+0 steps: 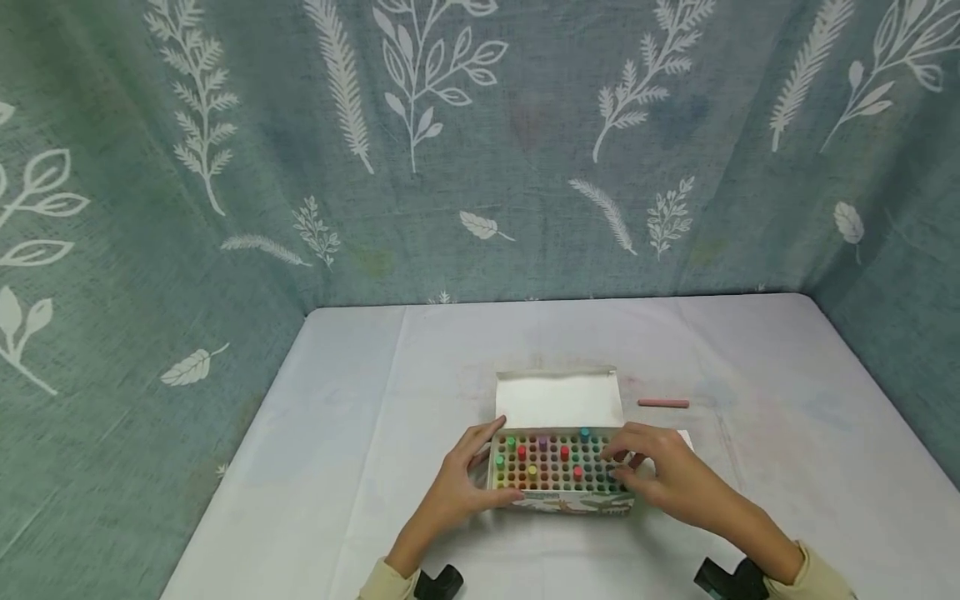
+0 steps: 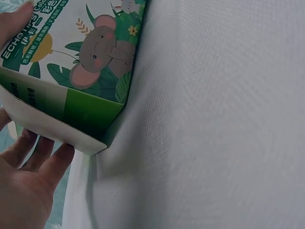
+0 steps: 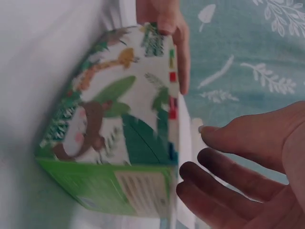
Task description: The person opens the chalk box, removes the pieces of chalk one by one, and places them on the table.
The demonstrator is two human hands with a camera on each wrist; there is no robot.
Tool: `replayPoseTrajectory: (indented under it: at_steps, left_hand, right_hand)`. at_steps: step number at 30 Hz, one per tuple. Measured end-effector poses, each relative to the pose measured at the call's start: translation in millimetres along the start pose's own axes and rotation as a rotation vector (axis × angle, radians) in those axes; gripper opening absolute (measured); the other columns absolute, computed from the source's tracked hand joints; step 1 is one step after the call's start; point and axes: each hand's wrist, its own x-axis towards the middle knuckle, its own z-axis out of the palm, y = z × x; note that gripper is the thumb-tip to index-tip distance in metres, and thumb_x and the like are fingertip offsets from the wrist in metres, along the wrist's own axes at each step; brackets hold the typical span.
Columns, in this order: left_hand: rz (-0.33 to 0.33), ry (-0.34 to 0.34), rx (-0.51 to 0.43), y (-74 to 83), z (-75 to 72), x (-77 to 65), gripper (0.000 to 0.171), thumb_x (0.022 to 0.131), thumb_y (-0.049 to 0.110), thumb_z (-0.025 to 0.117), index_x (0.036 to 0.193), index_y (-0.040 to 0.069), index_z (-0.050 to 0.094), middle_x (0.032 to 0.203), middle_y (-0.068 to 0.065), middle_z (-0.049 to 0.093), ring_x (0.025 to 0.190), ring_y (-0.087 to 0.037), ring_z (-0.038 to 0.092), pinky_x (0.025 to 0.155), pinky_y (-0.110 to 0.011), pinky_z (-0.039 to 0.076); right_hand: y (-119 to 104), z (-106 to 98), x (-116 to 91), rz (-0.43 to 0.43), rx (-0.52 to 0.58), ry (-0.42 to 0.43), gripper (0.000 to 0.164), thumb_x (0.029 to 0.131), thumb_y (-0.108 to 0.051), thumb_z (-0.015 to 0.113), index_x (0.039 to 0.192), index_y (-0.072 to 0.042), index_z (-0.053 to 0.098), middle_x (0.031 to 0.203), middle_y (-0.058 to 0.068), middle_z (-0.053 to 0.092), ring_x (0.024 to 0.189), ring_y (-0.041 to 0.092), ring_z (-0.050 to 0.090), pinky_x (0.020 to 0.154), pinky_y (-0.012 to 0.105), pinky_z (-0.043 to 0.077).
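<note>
A printed cardboard chalk box [image 1: 573,502] lies on the table with its lid [image 1: 558,398] folded back. Its top is a grid of holes, and several coloured chalk sticks stand in them, among them a purple chalk [image 1: 542,442] and a yellow one [image 1: 532,472]. My left hand [image 1: 459,482] holds the box's left end, thumb on the printed front and fingers round the far side by an end flap [image 2: 52,121]. Over the right end of the grid is my right hand [image 1: 660,467]; in the right wrist view its thumb and fingertips [image 3: 188,170] stand apart with nothing between them.
Behind the box, to the right, a reddish-pink chalk stick [image 1: 663,403] lies on the white tablecloth [image 1: 750,375]. A white edge [image 1: 686,438] shows behind the right hand. Leaf-patterned curtains [image 1: 480,167] stand round the table's back and sides.
</note>
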Motion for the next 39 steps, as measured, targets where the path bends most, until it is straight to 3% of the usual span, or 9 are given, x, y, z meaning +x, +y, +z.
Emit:
replayPoseTrajectory:
  at_steps: [4, 9, 11, 16, 20, 27, 31, 34, 39]
  left_hand:
    - [0.024, 0.01, -0.031, 12.4, -2.7, -2.7, 0.086, 0.066, 0.028, 0.077, 0.138, 0.02, 0.03, 0.13, -0.003, 0.036, 0.123, -0.023, 0.032, 0.095, -0.045, 0.037]
    - [0.007, -0.003, -0.067, 28.5, -4.7, -3.7, 0.084, 0.068, 0.023, 0.076, 0.138, 0.017, 0.03, 0.13, -0.009, 0.036, 0.123, -0.026, 0.031, 0.096, -0.049, 0.034]
    - [-0.008, 0.002, -0.066, 28.5, -4.4, -3.7, 0.084, 0.068, 0.025, 0.077, 0.138, 0.018, 0.031, 0.13, -0.006, 0.037, 0.123, -0.024, 0.031, 0.097, -0.048, 0.033]
    - [-0.024, 0.013, -0.023, 7.7, 0.5, -1.6, 0.088, 0.065, 0.035, 0.077, 0.138, 0.027, 0.029, 0.13, 0.007, 0.035, 0.124, -0.014, 0.031, 0.098, -0.04, 0.035]
    - [-0.006, 0.014, -0.024, 1.7, 1.8, -1.5, 0.088, 0.065, 0.036, 0.077, 0.138, 0.026, 0.028, 0.131, 0.007, 0.035, 0.124, -0.016, 0.03, 0.097, -0.042, 0.035]
    - [0.026, -0.01, -0.068, 24.0, -4.2, -1.9, 0.086, 0.067, 0.025, 0.077, 0.138, 0.016, 0.03, 0.131, -0.007, 0.036, 0.124, -0.025, 0.03, 0.097, -0.048, 0.033]
    - [0.019, 0.004, -0.037, 7.2, -1.3, -1.1, 0.088, 0.065, 0.032, 0.077, 0.138, 0.022, 0.029, 0.131, 0.002, 0.035, 0.124, -0.018, 0.03, 0.098, -0.042, 0.034]
    - [0.02, 0.007, -0.045, 5.2, -1.5, -2.4, 0.088, 0.065, 0.032, 0.077, 0.138, 0.023, 0.029, 0.131, 0.003, 0.035, 0.124, -0.018, 0.03, 0.098, -0.042, 0.034]
    - [0.035, -0.007, -0.072, 23.3, -5.8, -4.3, 0.086, 0.067, 0.022, 0.077, 0.138, 0.015, 0.03, 0.131, -0.009, 0.036, 0.124, -0.026, 0.03, 0.097, -0.048, 0.033]
  right_hand:
    - [-2, 9, 2, 0.027, -0.12, -0.064, 0.02, 0.073, -0.004, 0.068, 0.086, -0.017, 0.063, 0.087, -0.008, 0.056, 0.07, 0.006, 0.053, 0.056, 0.02, 0.048]
    - [-3, 12, 5, 0.02, -0.249, -0.1, 0.017, 0.071, -0.001, 0.067, 0.079, -0.016, 0.064, 0.076, -0.01, 0.053, 0.062, 0.001, 0.046, 0.05, 0.016, 0.041]
    - [-4, 12, 6, 0.008, -0.268, -0.121, 0.016, 0.072, 0.001, 0.066, 0.078, -0.015, 0.065, 0.072, -0.01, 0.05, 0.058, -0.001, 0.043, 0.049, 0.016, 0.038]
    - [-8, 9, 11, 0.006, -0.323, -0.201, 0.017, 0.074, 0.002, 0.062, 0.074, -0.015, 0.064, 0.065, -0.012, 0.041, 0.051, 0.0, 0.035, 0.047, 0.016, 0.031]
    - [-10, 8, 13, 0.013, -0.342, -0.244, 0.019, 0.074, 0.002, 0.061, 0.072, -0.016, 0.062, 0.063, -0.012, 0.038, 0.051, 0.001, 0.033, 0.046, 0.016, 0.029]
    - [-8, 7, 12, -0.001, -0.331, -0.221, 0.02, 0.072, 0.005, 0.061, 0.075, -0.014, 0.065, 0.066, -0.011, 0.043, 0.052, 0.0, 0.036, 0.045, 0.015, 0.031]
    - [-7, 9, 13, 0.001, -0.316, -0.201, 0.02, 0.073, 0.005, 0.06, 0.077, -0.013, 0.066, 0.067, -0.011, 0.044, 0.051, -0.001, 0.036, 0.045, 0.015, 0.032]
    - [-7, 11, 14, 0.016, -0.315, -0.192, 0.019, 0.075, 0.004, 0.058, 0.078, -0.013, 0.067, 0.067, -0.012, 0.043, 0.05, -0.001, 0.035, 0.044, 0.014, 0.032]
    - [-9, 11, 13, 0.032, -0.303, -0.18, 0.018, 0.079, 0.001, 0.055, 0.079, -0.012, 0.067, 0.072, -0.009, 0.046, 0.053, -0.001, 0.038, 0.045, 0.014, 0.034]
